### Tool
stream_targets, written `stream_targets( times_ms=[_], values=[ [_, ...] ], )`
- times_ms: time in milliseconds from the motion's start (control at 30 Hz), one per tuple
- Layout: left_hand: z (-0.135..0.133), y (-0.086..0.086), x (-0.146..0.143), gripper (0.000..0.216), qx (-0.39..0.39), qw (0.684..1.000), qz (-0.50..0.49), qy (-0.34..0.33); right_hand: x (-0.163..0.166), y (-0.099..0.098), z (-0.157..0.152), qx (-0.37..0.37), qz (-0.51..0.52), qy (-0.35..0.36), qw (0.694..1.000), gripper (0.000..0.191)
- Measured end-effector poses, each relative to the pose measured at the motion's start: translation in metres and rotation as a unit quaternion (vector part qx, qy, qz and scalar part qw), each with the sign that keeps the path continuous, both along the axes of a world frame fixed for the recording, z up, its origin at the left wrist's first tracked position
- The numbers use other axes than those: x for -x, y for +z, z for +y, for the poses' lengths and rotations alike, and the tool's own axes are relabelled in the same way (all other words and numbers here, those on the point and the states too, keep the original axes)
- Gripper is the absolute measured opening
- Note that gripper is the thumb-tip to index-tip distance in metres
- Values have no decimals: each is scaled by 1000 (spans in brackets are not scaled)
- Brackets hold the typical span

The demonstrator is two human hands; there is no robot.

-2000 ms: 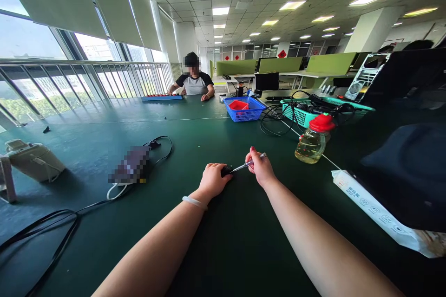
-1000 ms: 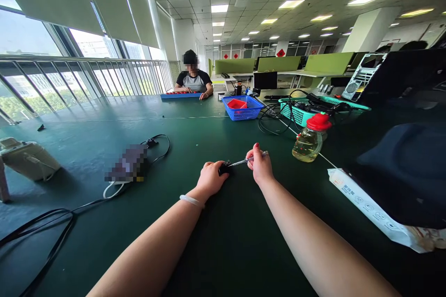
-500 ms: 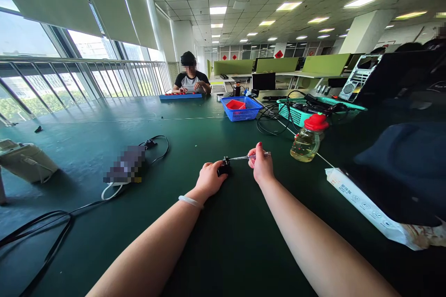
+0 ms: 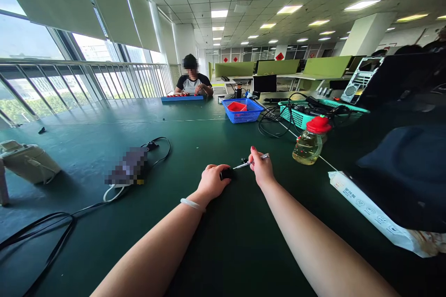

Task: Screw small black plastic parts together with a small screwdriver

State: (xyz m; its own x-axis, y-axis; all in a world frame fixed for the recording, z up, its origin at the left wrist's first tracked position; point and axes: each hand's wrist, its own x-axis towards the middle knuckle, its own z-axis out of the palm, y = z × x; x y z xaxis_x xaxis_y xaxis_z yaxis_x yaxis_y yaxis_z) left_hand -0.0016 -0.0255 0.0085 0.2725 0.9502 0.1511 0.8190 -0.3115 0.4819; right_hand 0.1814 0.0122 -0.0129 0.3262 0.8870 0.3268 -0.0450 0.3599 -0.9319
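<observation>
My left hand [image 4: 213,181] rests on the dark green table [image 4: 139,246], its fingers closed round a small black block-like object [image 4: 227,174] whose kind I cannot make out. In my right hand [image 4: 261,167] is a thin screwdriver [image 4: 241,165] with a shiny, clear-looking handle. Its shaft points left and slightly down, with the tip at or very near the black object's right end; contact is unclear. Just behind the shaft lies a small dark piece [image 4: 243,160], apart from the black object.
Right of my hands stands a red-lidded bottle [image 4: 309,144], beside a wipes-like packet [image 4: 365,209] and dark cloth [image 4: 411,171]. Farther back are a blue basket [image 4: 243,115] and a green basket [image 4: 296,118] of cables. A cabled device [image 4: 127,167] lies left. A person [image 4: 191,81] sits opposite.
The screwdriver's tip has dropped lower and its shaft now slants. A small dark piece that was at the black object's top now shows separately to the right. The view has shifted slightly.
</observation>
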Motion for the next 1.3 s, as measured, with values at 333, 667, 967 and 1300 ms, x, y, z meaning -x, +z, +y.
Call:
stream_targets(
  times_ms=[333, 667, 967, 1300],
  values=[
    [-2, 3, 2, 44, -12, 998, 49, -29, 12, 22, -18, -42, -196, -29, 979, 72],
    [-3, 5, 2, 45, -26, 996, 73, -41, 23, 25, -26, -104, -346, -36, 932, 66],
    [-4, 7, 1, 45, -18, 997, 73, -30, 20, 25, -26, -84, -278, -92, 952, 69],
    [-4, 6, 3, 47, -27, 995, 81, -43, 24, 23, -26, -91, -306, -44, 947, 69]
  ],
)
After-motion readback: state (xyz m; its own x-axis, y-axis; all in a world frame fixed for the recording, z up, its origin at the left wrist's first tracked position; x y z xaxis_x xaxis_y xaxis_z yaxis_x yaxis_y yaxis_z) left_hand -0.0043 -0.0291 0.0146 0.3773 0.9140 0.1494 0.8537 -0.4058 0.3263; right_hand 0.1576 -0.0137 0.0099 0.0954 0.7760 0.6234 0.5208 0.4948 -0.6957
